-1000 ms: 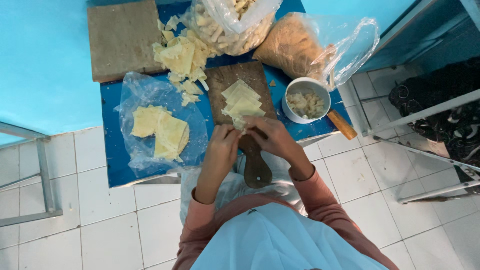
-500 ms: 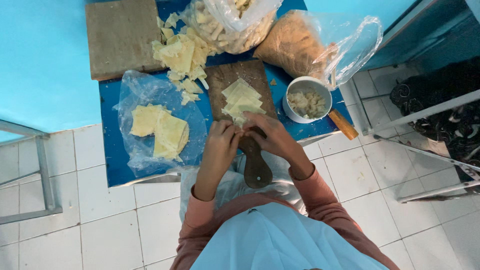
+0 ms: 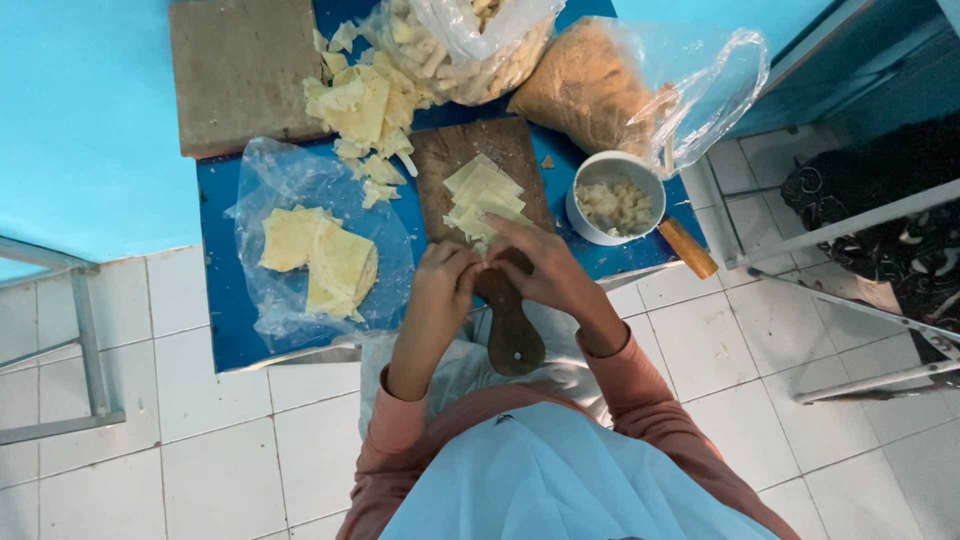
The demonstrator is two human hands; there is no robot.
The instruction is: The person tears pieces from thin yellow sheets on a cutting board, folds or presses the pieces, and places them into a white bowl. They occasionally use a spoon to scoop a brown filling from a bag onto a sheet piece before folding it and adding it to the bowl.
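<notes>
Pinching noted: left hand (image 3: 445, 275) and right hand (image 3: 530, 265) closed together on a small pale square dough wrapper (image 3: 478, 250) at the near edge of the dark paddle-shaped wooden board (image 3: 470, 160) | wrapper judged thin, soft, tear-prone; best gripped by edges | versus earlier frame: hands barely moved, stack unchanged.

**Both hands at the stack of wrappers**

Left hand (image 3: 445, 275) and right hand (image 3: 535, 265) meet fingertip to fingertip at the near edge of the pale wrapper stack (image 3: 482, 195) on the wooden paddle board (image 3: 480, 160). White bowl (image 3: 615, 197) of filling just right; blue table (image 3: 225, 320) beneath.
</notes>
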